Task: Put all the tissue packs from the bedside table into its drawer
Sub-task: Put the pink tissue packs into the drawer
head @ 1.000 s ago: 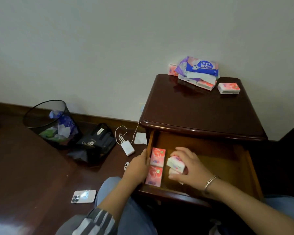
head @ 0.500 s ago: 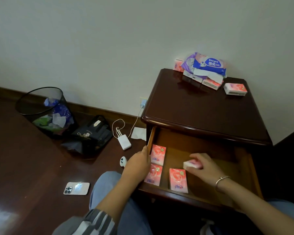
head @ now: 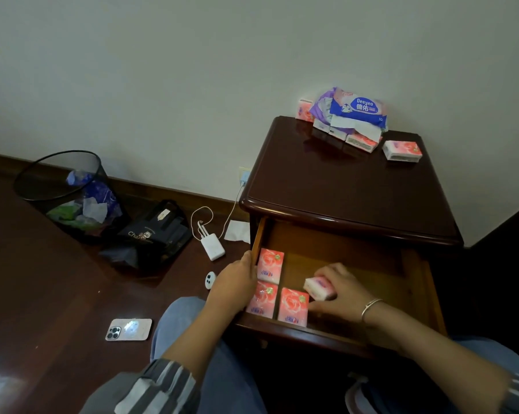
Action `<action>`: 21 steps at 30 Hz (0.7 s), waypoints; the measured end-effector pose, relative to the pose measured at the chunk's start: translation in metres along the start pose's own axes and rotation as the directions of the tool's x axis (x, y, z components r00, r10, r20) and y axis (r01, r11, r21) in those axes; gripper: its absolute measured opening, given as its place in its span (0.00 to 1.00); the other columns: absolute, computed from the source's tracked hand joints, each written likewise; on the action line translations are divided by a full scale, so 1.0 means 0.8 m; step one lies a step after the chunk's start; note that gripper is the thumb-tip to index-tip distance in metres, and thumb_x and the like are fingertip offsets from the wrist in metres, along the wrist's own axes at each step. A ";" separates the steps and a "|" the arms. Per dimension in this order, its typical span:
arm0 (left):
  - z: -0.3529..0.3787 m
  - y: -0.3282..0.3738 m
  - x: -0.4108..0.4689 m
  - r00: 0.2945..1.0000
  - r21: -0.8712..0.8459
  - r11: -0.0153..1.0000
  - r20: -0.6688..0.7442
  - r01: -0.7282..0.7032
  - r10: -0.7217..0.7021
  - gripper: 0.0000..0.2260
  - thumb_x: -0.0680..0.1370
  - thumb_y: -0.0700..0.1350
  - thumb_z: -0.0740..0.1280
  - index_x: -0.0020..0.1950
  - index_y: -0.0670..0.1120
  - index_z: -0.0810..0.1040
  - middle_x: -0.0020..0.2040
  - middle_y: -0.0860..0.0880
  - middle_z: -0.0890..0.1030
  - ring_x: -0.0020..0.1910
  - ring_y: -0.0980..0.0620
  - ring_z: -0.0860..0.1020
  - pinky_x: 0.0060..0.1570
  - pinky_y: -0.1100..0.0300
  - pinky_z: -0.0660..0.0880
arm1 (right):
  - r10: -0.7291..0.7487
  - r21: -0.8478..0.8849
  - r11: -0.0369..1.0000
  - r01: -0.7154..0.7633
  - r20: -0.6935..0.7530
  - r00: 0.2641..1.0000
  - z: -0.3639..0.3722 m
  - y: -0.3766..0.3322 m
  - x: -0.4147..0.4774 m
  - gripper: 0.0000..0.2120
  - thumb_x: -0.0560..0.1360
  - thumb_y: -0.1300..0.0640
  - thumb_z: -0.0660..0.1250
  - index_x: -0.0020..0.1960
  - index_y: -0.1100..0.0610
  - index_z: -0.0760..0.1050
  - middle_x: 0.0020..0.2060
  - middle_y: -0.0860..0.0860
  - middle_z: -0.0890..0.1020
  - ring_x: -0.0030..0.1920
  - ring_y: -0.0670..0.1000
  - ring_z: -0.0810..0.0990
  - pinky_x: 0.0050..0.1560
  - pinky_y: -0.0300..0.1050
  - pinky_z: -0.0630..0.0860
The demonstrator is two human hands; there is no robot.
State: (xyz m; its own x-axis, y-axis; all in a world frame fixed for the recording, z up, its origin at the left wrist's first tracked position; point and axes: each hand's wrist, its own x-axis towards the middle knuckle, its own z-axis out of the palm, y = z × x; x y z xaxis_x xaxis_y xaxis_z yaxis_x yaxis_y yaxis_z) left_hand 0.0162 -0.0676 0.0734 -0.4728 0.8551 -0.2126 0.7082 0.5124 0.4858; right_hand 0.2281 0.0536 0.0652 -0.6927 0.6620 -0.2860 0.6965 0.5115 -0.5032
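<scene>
Since half a second ago, right hand has drawn its tissue pack nearer the three flat packs. Head view: fingers curled around that pack, inside drawer, right of the flat packs. Left hand: fingers bent over the drawer's left wall. Remaining packs: bedside table top, above the drawer.
</scene>
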 end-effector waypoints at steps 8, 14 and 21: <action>-0.002 0.001 -0.001 1.000 -0.010 1.000 0.005 -0.004 0.005 0.19 0.83 0.50 0.52 0.73 0.46 0.63 0.54 0.46 0.80 0.49 0.49 0.79 0.49 0.51 0.77 | -0.143 0.063 0.988 0.142 0.008 0.990 -0.008 -0.035 0.051 0.33 0.67 0.40 0.71 0.68 0.43 0.65 0.71 0.46 0.60 0.72 0.51 0.59 0.70 0.52 0.62; 0.000 0.001 -0.002 1.000 -0.024 0.999 0.001 -0.024 0.024 0.16 0.83 0.48 0.52 0.68 0.45 0.66 0.50 0.46 0.80 0.46 0.48 0.79 0.46 0.51 0.77 | -0.063 0.113 0.992 0.055 0.071 0.995 -0.005 -0.023 0.056 0.30 0.72 0.42 0.67 0.72 0.38 0.60 0.76 0.44 0.50 0.76 0.53 0.47 0.74 0.57 0.54; 0.005 -0.001 0.001 1.000 -0.035 0.999 -0.017 -0.018 0.017 0.18 0.83 0.49 0.52 0.72 0.46 0.64 0.52 0.46 0.79 0.48 0.49 0.78 0.45 0.54 0.75 | 0.069 0.256 0.961 -0.102 0.136 0.988 -0.002 -0.021 0.042 0.27 0.77 0.48 0.62 0.74 0.48 0.60 0.72 0.50 0.65 0.71 0.49 0.64 0.69 0.44 0.64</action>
State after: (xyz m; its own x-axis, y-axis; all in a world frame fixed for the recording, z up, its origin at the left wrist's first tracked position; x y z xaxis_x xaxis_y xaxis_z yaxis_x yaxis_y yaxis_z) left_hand 0.0177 -0.0669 0.0694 -0.4692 0.8624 -0.1900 0.6979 0.4939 0.5186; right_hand 0.1931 0.0683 0.0653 -0.6622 0.6152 -0.4278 0.6925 0.2843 -0.6631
